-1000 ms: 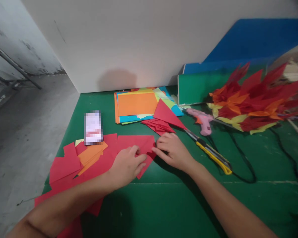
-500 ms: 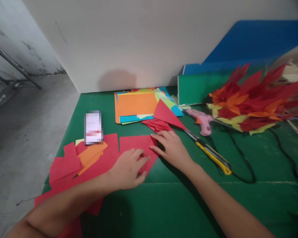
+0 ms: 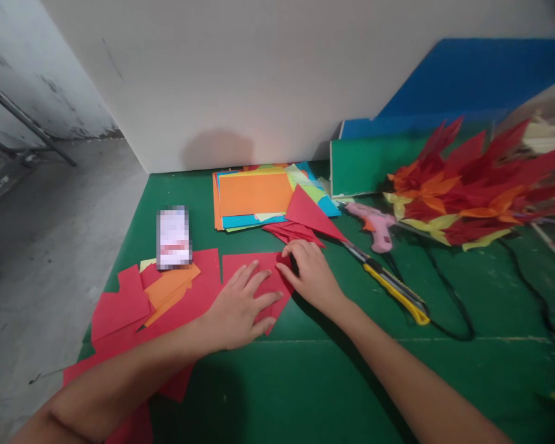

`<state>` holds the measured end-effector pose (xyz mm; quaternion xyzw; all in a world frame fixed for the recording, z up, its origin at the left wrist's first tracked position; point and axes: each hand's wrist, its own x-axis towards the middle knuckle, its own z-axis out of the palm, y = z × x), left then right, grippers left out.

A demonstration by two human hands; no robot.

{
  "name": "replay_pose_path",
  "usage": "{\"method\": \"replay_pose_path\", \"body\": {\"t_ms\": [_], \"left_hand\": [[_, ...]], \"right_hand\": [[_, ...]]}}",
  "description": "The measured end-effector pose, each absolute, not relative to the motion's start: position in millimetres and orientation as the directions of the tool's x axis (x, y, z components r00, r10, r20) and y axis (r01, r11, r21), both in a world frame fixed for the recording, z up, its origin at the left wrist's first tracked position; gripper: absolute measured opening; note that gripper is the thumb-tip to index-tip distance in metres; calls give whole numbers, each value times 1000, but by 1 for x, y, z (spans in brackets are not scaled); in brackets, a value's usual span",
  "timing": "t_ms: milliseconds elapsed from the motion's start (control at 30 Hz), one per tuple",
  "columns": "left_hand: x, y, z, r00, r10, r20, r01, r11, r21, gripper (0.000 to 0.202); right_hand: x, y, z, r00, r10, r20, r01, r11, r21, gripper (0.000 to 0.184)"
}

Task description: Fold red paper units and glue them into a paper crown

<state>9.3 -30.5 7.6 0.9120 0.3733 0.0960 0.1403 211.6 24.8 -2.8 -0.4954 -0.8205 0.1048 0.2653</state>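
Note:
A red sheet of paper (image 3: pixel 240 262) lies on the green table between my hands, its right side slanting down to a point near the front. My left hand (image 3: pixel 243 302) rests flat on this sheet with its fingers spread. At the sheet's upper right edge, my right hand (image 3: pixel 308 268) has its thumb and curled fingers around the corner, with red paper showing between the fingertips. Just beyond the right hand lie folded red paper pieces (image 3: pixel 291 233) and a larger red paper piece (image 3: pixel 312 213). A yellow box cutter (image 3: pixel 395 291) lies to the right of that hand.
Stacked coloured paper (image 3: pixel 256 194) lies at the back, beside a pink glue gun (image 3: pixel 374 225) with a black cord. Red and orange paper petals (image 3: pixel 481 185) stand at the right. A phone (image 3: pixel 174 237) and orange paper pieces (image 3: pixel 171 287) rest on red paper at the left.
My left hand has flattened and its fingers have spread wider, moving slightly up over the sheet. My right hand has shifted slightly left, staying at the sheet's corner.

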Motion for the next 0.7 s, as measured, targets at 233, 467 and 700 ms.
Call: {"method": "replay_pose_path", "body": {"t_ms": [233,467,700], "left_hand": [[9,-30,8,663,741,108,660,-647,382,44],[8,-26,13,607,792,74,703,-578,415,51],[9,-28,4,599,794,101,718,-589,370,59]], "right_hand": [[216,23,-1,-253,931,262,674,364,-643,15],[216,24,0,-313,869,384,823,450,-347,27],[215,26,0,-345,877,335,847,445,-291,19]]}}
